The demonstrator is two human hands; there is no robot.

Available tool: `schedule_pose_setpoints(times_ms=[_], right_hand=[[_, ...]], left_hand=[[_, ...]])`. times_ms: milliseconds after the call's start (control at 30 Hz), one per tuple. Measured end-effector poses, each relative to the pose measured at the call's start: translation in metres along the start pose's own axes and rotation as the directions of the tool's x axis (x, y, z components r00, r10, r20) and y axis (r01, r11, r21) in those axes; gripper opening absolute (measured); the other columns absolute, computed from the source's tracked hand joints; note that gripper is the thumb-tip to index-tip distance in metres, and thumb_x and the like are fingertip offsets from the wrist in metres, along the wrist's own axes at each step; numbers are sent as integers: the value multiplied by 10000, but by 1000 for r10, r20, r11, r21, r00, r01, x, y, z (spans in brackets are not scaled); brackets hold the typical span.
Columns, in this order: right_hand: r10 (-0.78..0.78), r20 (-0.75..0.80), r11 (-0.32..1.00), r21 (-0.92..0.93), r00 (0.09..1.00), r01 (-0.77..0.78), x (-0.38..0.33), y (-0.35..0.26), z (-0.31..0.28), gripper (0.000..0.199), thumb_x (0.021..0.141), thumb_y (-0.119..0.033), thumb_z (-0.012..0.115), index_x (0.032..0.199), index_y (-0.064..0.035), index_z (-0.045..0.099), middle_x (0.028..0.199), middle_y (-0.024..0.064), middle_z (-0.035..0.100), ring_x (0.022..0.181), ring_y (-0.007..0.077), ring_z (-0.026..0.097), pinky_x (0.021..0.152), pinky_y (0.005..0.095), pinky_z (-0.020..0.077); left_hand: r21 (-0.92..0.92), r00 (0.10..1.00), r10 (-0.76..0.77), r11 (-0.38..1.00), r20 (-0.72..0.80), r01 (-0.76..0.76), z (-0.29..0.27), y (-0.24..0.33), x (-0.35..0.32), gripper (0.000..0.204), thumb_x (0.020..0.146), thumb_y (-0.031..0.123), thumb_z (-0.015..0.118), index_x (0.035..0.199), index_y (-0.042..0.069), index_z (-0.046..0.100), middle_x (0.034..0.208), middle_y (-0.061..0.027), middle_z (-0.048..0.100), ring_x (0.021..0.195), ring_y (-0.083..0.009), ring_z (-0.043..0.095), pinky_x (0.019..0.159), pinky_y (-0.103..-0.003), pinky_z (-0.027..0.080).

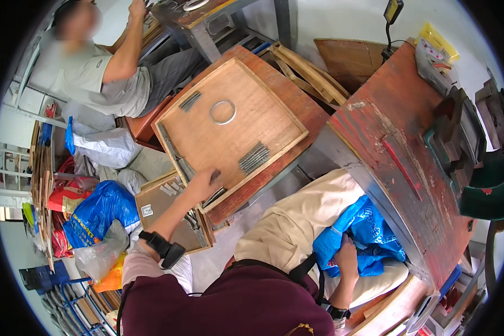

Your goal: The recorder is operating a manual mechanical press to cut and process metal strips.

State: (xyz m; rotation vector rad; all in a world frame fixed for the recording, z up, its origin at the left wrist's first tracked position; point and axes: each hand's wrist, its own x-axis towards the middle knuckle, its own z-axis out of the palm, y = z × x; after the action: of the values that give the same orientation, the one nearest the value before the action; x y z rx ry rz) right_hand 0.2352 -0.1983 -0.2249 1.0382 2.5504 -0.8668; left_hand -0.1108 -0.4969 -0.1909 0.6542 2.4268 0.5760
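Note:
My left hand (205,183) reaches over the near left corner of a shallow wooden tray (235,106), its fingers drawn together. A small dark patch shows at the fingers; I cannot make out what they hold. Dark metal strips (214,197) lie just beside it in the tray corner. Farther in the tray are a metal ring (223,112), a bundle of grey rods or strips (255,158) and a smaller bundle (190,102). On my lap my right hand (346,256) is closed on a crumpled blue plastic bag (369,235).
A second tray (165,204) with metal pieces sits lower, under my left forearm. At right stands a worn red workbench (392,134) with a red bar (402,168) and a green vise (487,185). Filled bags (103,213) crowd the left. Another person (103,73) sits at the far left.

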Motion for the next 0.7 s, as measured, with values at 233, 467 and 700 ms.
schedule_pose_setpoints(times_ms=[233, 467, 700], right_hand=[[-82, 15, 995, -50, 997, 82, 9, 0, 3, 367, 786, -4, 487, 1148, 52, 499, 1039, 301, 569, 926, 449, 575, 805, 486, 476], [-22, -10, 1000, 12, 1000, 22, -7, 12, 10, 389, 809, -21, 495, 1193, 40, 487, 1027, 306, 571, 910, 442, 587, 769, 486, 492], [34, -8, 999, 32, 999, -34, -12, 19, 16, 415, 807, -42, 515, 1213, 34, 474, 1058, 297, 571, 911, 439, 592, 782, 482, 493]], left_hand=[[2, 983, 183, 983, 24, -184, 22, -38, -37, 216, 809, 78, 585, 999, -19, 622, 908, -233, 629, 866, -395, 603, 777, -412, 482], [124, 978, 210, 970, 12, -210, 20, -33, -38, 278, 798, 75, 581, 1044, -56, 581, 954, -266, 601, 915, -429, 571, 818, -442, 457], [19, 998, 55, 998, -18, -55, 15, -20, -1, 247, 799, 50, 543, 1021, -48, 586, 931, -265, 595, 903, -441, 557, 806, -464, 444]])
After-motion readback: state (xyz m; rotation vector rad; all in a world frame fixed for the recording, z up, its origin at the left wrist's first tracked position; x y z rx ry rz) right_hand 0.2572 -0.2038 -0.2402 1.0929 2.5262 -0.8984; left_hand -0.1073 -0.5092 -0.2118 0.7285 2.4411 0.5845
